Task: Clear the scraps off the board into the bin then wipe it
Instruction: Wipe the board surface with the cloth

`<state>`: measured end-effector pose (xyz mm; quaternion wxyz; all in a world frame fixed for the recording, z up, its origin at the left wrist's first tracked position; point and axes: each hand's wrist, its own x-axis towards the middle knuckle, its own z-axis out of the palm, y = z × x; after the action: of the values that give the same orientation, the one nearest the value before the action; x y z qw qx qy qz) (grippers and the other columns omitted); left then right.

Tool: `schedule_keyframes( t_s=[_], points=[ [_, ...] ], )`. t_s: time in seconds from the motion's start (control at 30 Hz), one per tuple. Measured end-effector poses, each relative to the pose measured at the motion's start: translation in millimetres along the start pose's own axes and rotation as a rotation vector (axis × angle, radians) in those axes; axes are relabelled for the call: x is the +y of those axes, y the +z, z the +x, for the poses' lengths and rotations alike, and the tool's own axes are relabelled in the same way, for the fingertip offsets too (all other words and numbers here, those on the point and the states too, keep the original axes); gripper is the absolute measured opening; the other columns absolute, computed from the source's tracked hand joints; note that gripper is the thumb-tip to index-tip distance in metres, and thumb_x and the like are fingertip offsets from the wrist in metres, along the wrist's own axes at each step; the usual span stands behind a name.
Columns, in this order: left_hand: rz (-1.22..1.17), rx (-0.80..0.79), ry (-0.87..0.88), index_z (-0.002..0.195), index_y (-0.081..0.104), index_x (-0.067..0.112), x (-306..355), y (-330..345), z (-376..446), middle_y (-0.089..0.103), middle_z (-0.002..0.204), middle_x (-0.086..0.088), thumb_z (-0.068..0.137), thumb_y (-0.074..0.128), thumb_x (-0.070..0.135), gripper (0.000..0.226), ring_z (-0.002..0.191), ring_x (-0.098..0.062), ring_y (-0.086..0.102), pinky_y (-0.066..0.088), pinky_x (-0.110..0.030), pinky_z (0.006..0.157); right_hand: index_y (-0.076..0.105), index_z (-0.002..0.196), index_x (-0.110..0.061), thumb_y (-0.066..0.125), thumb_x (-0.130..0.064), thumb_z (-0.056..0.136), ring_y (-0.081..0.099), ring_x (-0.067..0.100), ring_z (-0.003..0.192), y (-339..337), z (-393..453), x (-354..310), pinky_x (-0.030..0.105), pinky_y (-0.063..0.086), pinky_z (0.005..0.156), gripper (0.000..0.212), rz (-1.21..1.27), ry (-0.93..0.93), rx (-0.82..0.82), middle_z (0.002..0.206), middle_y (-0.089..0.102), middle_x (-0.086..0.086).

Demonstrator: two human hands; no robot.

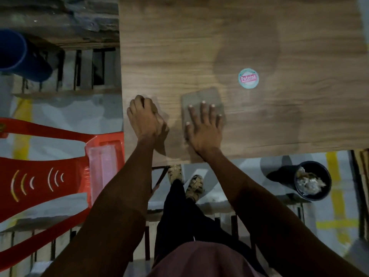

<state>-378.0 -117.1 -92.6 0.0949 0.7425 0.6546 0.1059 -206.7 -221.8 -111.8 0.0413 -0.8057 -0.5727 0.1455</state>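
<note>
board [259, 47] wiping looks to be the step in hand, since no scraps show on the wood and the bin already holds crumpled waste. the right hand [203, 128] lies flat with its fingers [203, 108] spread apart, pressing a thin grey cloth [199, 98] against the surface near the front edge. the left hand [143, 116] sits just beside it, close to the board's left edge, fingers curled together; whether they are closed on anything cannot be told. both bare forearms reach in from below. the board fills the upper middle and right of the view, a broad stiff sheet of wood grain with a darker patch, perhaps damp, spreading around a round sticker [248, 78]. it looks heavy and rigid, unlikely to shift under a wipe, and would be gripped at its edges if it had to be moved. the cloth looks soft, limp and light; a flat palm carries it better than a pinch, though it may bunch or slide out under uneven pressure. the bin [311, 178], dark and round, stands on the floor to the lower right, well apart from the hands. a red chair [50, 172] sits at the left.
</note>
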Motion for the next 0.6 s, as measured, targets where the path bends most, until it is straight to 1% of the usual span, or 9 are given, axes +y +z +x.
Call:
schedule_keyframes(
  t_s=[0.1,0.17,0.23,0.3,0.33,0.37,0.43,0.53,0.6],
  points=[
    [-0.032,0.021,0.032,0.113,0.06,0.005,1.3,0.6,25.1,0.055,0.126,-0.02,0.075,0.04,0.028,0.049,0.116,-0.039,0.051,0.038,-0.047,0.099,0.008,0.164,-0.038,0.018,-0.055,0.105,0.0,0.039,0.159,-6.3,29.3,-8.1,0.062,0.007,0.125,0.062,0.061,0.314,0.044,0.173,0.0,0.01],
    [-0.011,-0.001,0.023,0.116,0.059,0.005,4.6,1.9,44.1,0.054,0.127,-0.021,0.076,0.047,0.028,0.047,0.117,-0.04,0.05,0.038,-0.048,0.1,0.003,0.164,-0.036,0.015,-0.055,0.105,-0.005,0.04,0.159,-4.6,37.3,-29.8,0.063,0.003,0.125,0.063,0.087,0.368,0.018,0.173,-0.007,0.011],
    [0.014,-0.041,0.012,0.118,0.058,0.004,9.9,0.5,64.3,0.053,0.13,-0.021,0.076,0.053,0.026,0.048,0.12,-0.04,0.049,0.036,-0.048,0.102,0.001,0.164,-0.035,0.013,-0.056,0.105,-0.008,0.039,0.158,-0.3,36.8,-51.0,0.062,-0.002,0.124,0.064,0.052,0.154,-0.034,0.173,-0.009,0.011],
    [0.02,-0.082,0.009,0.12,0.057,0.003,13.3,-0.5,85.8,0.052,0.133,-0.022,0.078,0.056,0.024,0.047,0.123,-0.04,0.047,0.033,-0.047,0.104,0.006,0.164,-0.036,0.015,-0.056,0.105,-0.004,0.038,0.159,0.8,40.6,-54.4,0.061,0.002,0.124,0.063,-0.022,-0.126,-0.051,0.174,-0.002,0.01],
    [0.02,-0.093,0.011,0.121,0.057,0.003,13.5,-1.2,96.5,0.051,0.135,-0.021,0.078,0.054,0.024,0.048,0.124,-0.04,0.047,0.032,-0.047,0.105,0.009,0.164,-0.036,0.018,-0.056,0.105,-0.001,0.037,0.159,-0.7,49.2,-47.8,0.061,0.006,0.125,0.063,-0.038,-0.183,-0.041,0.174,0.001,0.009],
    [0.012,-0.095,0.015,0.121,0.057,0.004,12.2,-1.5,107.0,0.051,0.136,-0.02,0.077,0.051,0.025,0.049,0.125,-0.039,0.047,0.033,-0.047,0.106,0.011,0.164,-0.037,0.021,-0.055,0.105,0.001,0.036,0.159,-2.4,59.4,-39.7,0.061,0.009,0.125,0.063,-0.045,-0.169,-0.023,0.174,0.003,0.008],
    [-0.029,-0.082,0.045,0.118,0.058,0.005,9.0,0.3,126.0,0.051,0.135,-0.019,0.073,0.042,0.026,0.052,0.126,-0.039,0.047,0.033,-0.046,0.108,0.016,0.163,-0.038,0.026,-0.055,0.104,0.007,0.037,0.159,-7.5,83.5,-24.1,0.06,0.012,0.125,0.062,-0.039,0.046,0.042,0.173,0.009,0.007],
    [-0.073,-0.056,0.097,0.116,0.059,0.007,9.6,5.7,143.7,0.053,0.133,-0.017,0.071,0.033,0.028,0.056,0.123,-0.037,0.048,0.033,-0.045,0.106,0.016,0.163,-0.039,0.021,-0.056,0.103,0.008,0.039,0.158,-16.2,119.9,-23.4,0.063,0.012,0.123,0.063,0.028,0.381,0.092,0.173,0.009,0.009],
    [-0.071,-0.048,0.077,0.115,0.058,0.008,14.5,7.8,148.0,0.053,0.132,-0.016,0.072,0.039,0.026,0.051,0.123,-0.036,0.048,0.033,-0.045,0.106,0.012,0.163,-0.038,0.019,-0.056,0.103,0.004,0.04,0.158,-16.8,132.8,-42.8,0.065,0.01,0.123,0.064,0.042,0.413,0.069,0.173,0.004,0.01]
  ],
)
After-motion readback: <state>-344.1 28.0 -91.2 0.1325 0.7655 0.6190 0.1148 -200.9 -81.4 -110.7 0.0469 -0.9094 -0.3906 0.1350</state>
